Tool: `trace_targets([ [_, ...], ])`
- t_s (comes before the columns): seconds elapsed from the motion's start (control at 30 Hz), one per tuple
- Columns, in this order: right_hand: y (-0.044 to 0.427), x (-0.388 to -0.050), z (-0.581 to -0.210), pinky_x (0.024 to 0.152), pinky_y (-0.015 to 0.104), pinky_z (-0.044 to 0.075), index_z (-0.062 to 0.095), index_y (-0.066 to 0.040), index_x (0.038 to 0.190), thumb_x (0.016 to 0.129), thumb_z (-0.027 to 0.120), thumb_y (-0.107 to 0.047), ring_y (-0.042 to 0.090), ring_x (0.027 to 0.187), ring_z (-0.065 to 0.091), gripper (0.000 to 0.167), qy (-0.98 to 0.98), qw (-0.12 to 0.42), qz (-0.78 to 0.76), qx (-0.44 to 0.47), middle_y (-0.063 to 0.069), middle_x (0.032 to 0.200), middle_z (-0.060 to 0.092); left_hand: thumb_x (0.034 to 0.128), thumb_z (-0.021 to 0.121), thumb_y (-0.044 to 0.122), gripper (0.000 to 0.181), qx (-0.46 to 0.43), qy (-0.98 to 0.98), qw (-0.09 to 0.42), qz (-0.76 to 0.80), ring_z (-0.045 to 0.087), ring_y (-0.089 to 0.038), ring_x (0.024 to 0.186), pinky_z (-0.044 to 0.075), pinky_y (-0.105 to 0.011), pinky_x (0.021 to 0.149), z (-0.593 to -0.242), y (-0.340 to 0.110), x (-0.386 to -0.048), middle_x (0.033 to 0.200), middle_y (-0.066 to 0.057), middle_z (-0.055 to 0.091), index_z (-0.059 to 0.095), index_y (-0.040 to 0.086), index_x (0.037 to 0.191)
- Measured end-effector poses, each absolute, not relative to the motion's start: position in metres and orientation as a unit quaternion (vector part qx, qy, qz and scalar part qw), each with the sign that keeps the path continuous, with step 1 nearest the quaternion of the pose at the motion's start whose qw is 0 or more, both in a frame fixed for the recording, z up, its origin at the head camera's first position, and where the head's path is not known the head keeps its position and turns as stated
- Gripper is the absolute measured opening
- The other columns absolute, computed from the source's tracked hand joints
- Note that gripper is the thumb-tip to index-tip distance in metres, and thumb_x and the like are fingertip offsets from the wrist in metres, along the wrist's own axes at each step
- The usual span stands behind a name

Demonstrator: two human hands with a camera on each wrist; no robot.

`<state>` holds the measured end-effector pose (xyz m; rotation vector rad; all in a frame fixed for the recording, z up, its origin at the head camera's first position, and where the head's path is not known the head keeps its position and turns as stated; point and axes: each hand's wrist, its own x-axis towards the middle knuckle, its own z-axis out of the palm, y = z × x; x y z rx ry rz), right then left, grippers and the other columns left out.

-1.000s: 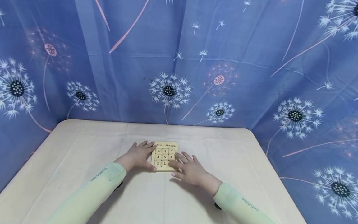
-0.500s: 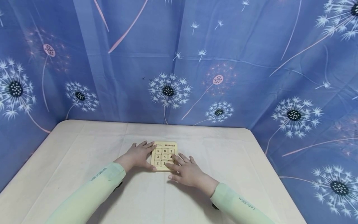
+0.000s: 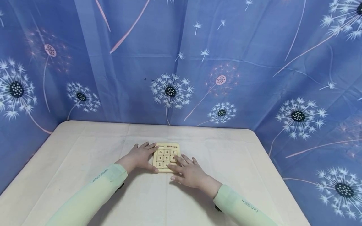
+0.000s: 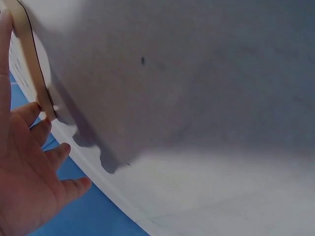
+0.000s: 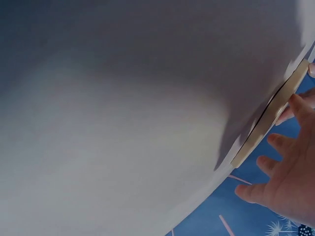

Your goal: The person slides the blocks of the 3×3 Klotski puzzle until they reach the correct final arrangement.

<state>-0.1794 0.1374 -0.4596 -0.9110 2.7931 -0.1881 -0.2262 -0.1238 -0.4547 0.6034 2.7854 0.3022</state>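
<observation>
A wooden number slide puzzle (image 3: 169,145) lies flat on the table, its numbered tiles in a square frame. The rows read 6 8 7, then 3 5 4, then 2 1, with the lower right spot partly behind fingers. My left hand (image 3: 138,157) holds the puzzle's left side, thumb at the near corner and forefinger at the far one. Over the lower right reaches my right hand (image 3: 192,174), forefinger by tile 1 (image 3: 166,164) and another fingertip at tile 4 (image 3: 173,158). Both wrist views show the puzzle's edge (image 4: 34,64) beside the fingers.
A pale cloth covers the table (image 3: 93,141), whose far corners are rounded. Blue curtains (image 3: 135,81) with a dandelion print hang behind it and along both sides.
My right hand has shifted slightly left, its forefinger moving to tile 1 and another finger onto tile 4. The left hand and the puzzle stay in place.
</observation>
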Motion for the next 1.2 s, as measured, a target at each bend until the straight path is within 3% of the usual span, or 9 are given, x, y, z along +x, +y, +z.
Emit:
trace_targets([
  [1.2,0.158,-0.177,-0.457,0.118,0.077,0.026,0.055,-0.031,0.149,0.102,0.052,-0.055,0.046,0.155,0.028,0.052,0.946,0.098,-0.09,-0.296,0.013,0.167,0.036,0.0727,0.08,0.07,0.111,0.208,0.964,0.134,0.093,0.027,-0.041,0.157,0.026,-0.074,0.121,-0.456,-0.123,-0.227,0.17,-0.007,0.031,0.039,0.012,0.159],
])
